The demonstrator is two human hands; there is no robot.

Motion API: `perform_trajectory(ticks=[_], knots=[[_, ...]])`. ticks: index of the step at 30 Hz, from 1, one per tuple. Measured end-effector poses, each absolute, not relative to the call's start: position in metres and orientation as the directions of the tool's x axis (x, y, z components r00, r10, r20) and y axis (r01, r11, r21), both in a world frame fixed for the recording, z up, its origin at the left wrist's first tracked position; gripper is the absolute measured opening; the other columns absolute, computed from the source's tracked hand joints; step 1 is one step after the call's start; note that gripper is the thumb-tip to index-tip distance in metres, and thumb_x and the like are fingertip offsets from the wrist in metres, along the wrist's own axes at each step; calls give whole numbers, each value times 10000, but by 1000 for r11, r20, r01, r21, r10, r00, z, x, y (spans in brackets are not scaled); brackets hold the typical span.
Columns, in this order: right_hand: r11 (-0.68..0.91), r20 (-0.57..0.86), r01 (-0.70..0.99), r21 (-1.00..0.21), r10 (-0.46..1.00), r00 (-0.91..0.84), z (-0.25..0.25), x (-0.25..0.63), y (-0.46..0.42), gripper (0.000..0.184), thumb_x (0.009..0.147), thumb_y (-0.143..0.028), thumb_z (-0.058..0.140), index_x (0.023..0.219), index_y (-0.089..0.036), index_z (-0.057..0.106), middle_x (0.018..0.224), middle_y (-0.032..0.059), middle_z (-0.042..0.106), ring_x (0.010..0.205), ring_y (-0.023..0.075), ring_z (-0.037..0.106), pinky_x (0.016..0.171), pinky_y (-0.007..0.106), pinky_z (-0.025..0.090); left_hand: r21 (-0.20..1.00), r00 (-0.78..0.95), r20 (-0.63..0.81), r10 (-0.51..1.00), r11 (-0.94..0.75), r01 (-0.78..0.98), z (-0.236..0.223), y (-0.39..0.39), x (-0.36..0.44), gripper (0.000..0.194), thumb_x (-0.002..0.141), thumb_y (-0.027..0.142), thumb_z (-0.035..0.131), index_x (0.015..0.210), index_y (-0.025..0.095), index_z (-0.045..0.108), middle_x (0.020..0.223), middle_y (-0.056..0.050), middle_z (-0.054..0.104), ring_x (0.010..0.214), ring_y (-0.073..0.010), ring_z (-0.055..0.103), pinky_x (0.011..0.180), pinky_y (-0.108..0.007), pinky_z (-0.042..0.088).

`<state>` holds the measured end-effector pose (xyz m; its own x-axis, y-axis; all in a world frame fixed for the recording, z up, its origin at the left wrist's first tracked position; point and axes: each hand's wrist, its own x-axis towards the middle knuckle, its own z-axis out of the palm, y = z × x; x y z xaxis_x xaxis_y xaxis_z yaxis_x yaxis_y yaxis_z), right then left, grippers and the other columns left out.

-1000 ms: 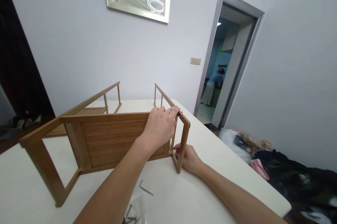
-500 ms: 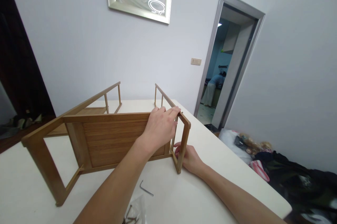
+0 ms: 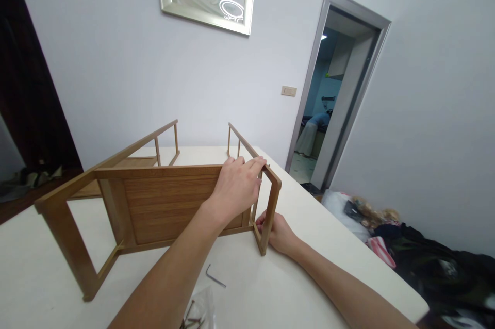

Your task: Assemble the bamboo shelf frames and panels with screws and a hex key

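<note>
A wooden shelf rack lies on its side on the white table, its slatted shelf board standing on edge between two ladder-like side frames. My left hand grips the top edge of that board where it meets the right side frame. Low behind the same frame, my right hand has its fingers curled together at the lower joint; the frame partly hides them, and what they pinch cannot be made out. In front of the rack lies an L-shaped hex key. A clear plastic bag with several screws rests near my left forearm.
The white table has its right edge beside my right forearm. Beyond that edge are piled clothes and bags. A wall with a framed picture stands behind; a person is visible through the doorway.
My right hand's fingers have curled in slightly at the lower joint. My left hand keeps its hold, and the rack stays in place; the view has shifted a little.
</note>
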<state>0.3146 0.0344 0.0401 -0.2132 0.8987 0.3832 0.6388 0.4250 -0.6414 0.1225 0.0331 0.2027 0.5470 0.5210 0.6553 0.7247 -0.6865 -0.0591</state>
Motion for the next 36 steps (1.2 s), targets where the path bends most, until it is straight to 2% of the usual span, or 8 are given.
perform_trajectory(ticks=[9, 12, 15, 18, 26, 30, 33, 36], knots=[[509, 423, 661, -551, 853, -305, 42, 315, 29, 133, 818, -125, 540, 796, -209, 641, 845, 39, 628, 794, 188, 590, 729, 312, 494, -48, 549, 642, 536, -686, 726, 204, 31, 123, 409, 910, 182, 459, 1317, 212, 491, 1321, -41, 638, 966, -250, 593, 845, -430, 401], [469, 419, 668, -578, 873, -250, 41, 315, 30, 149, 772, -126, 583, 884, -213, 626, 834, 29, 634, 761, 182, 591, 697, 303, 497, -42, 546, 638, 544, -682, 730, 205, 31, 123, 409, 904, 179, 472, 1310, 226, 494, 1318, -33, 641, 975, -251, 598, 852, -423, 399], [445, 404, 658, -608, 886, -227, 40, 315, 33, 141, 733, -98, 585, 817, -211, 599, 801, 16, 632, 734, 172, 590, 671, 284, 495, -41, 544, 634, 549, -679, 733, 206, 31, 123, 404, 904, 181, 480, 1305, 228, 497, 1321, -36, 639, 985, -250, 598, 854, -419, 399], [462, 402, 647, -607, 880, -253, 38, 316, 35, 138, 754, -79, 549, 772, -208, 595, 813, 20, 631, 756, 169, 596, 692, 280, 494, -45, 546, 640, 541, -683, 729, 206, 31, 122, 399, 906, 178, 478, 1302, 216, 497, 1315, -41, 642, 985, -253, 594, 850, -426, 399], [512, 426, 667, -542, 851, -307, 38, 316, 29, 123, 829, -124, 520, 831, -209, 608, 875, 38, 621, 829, 189, 591, 756, 315, 488, -46, 542, 650, 533, -684, 728, 204, 32, 123, 405, 902, 174, 484, 1304, 224, 496, 1319, -28, 639, 970, -249, 592, 851, -422, 396], [469, 426, 669, -577, 871, -243, 38, 316, 29, 158, 783, -138, 581, 922, -213, 591, 876, 29, 627, 803, 188, 590, 732, 310, 492, -41, 544, 644, 538, -685, 727, 204, 32, 123, 401, 903, 175, 483, 1300, 228, 496, 1322, -28, 638, 977, -252, 594, 850, -420, 393], [468, 415, 668, -579, 874, -254, 38, 316, 31, 133, 758, -106, 570, 839, -212, 573, 846, 21, 616, 781, 180, 584, 711, 300, 486, -39, 546, 646, 533, -692, 721, 204, 32, 122, 402, 905, 179, 485, 1304, 226, 492, 1315, -32, 643, 983, -256, 595, 856, -422, 392], [495, 419, 671, -552, 860, -290, 40, 314, 31, 113, 790, -104, 537, 798, -211, 571, 839, 23, 600, 788, 179, 576, 712, 298, 478, -41, 545, 648, 531, -691, 721, 204, 33, 122, 407, 903, 177, 489, 1308, 224, 489, 1315, -35, 642, 985, -256, 596, 856, -426, 394]])
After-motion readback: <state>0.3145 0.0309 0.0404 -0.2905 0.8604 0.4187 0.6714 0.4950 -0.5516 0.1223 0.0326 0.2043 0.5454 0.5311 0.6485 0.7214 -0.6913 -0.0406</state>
